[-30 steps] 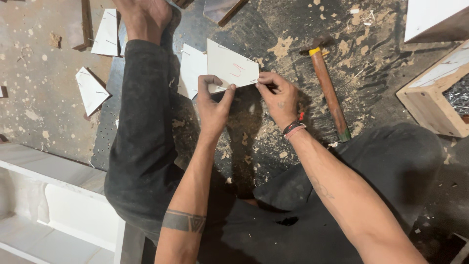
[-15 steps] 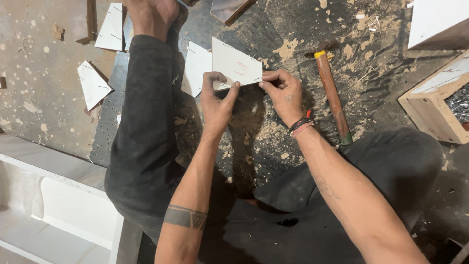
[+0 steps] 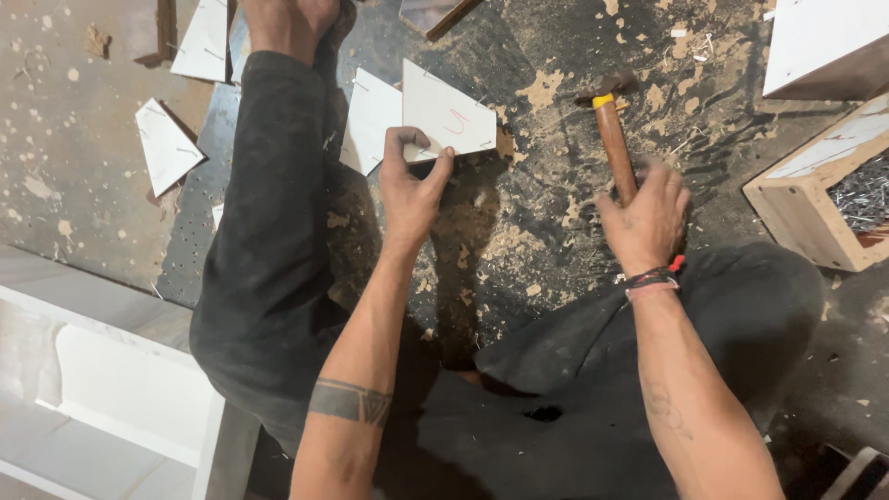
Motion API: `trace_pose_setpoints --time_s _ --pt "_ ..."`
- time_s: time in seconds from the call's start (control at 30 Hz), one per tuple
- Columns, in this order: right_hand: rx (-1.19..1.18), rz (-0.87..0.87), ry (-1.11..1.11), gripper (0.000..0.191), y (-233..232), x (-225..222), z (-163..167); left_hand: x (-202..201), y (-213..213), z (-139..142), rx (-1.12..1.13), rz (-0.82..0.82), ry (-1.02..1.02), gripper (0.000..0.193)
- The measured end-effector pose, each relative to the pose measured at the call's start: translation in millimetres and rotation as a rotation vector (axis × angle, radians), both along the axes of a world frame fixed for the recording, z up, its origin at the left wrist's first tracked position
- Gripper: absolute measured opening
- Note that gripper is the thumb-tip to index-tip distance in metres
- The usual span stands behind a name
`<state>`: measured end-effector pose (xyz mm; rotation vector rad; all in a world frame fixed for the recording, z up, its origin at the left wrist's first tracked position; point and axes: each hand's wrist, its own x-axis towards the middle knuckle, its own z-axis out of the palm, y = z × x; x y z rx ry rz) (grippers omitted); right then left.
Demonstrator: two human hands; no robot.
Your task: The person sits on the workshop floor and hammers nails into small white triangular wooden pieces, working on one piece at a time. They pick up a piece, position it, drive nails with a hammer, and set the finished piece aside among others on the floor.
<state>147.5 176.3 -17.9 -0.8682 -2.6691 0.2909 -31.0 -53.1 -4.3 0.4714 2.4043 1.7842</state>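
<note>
Head view: I note the left hand point(image 3: 412, 185) pinching the white triangular panel point(image 3: 449, 116) at its lower edge on the floor. Right hand point(image 3: 646, 218) is closed on the hammer handle point(image 3: 616, 148), whose long axis points away, right of the panel.

Open floor point(image 3: 546, 231) lies between the left hand point(image 3: 412, 185) and right hand point(image 3: 648, 218). The leg point(image 3: 269, 213) walls off the left side; the nail box point(image 3: 820, 190) blocks the right, the knee point(image 3: 741, 306) the near side.
</note>
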Motion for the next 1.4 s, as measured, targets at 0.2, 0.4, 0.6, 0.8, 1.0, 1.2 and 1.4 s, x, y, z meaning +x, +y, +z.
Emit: trace_pose_setpoints --time_s 0.2,0.4,0.6,0.8,1.0,1.2,1.4 --pt "-1.202 -0.118 0.153 0.035 -29.7 4.7 6.2 0.1 0.6 3.1 -0.004 0.011 0.01 0.031" --pt "-1.893 -0.043 0.554 0.045 -77.6 40.9 47.7 -0.8 -1.4 0.1 0.005 0.012 0.017 0.032" --pt "-1.791 -0.133 0.4 0.026 -93.4 41.7 40.1 -0.7 -0.7 -1.1 0.015 0.011 0.074 0.03" --pt "-1.523 -0.057 0.241 0.025 -95.9 30.0 37.2 -0.6 0.8 2.9 -0.013 0.021 -0.076 0.029" --pt "-1.358 0.024 0.347 0.029 -86.1 28.8 67.6 -1.5 1.8 -1.6 0.018 0.004 0.076 0.029" --pt "-1.142 0.159 0.968 0.028 -125.8 30.4 58.7 -1.7 0.8 -2.0 0.004 0.029 -0.109 0.029" --pt "-1.52 -0.172 0.24 0.025 -117.4 10.6 38.1 -2.1 -2.4 -0.5 0.042 -0.001 0.072 0.031"
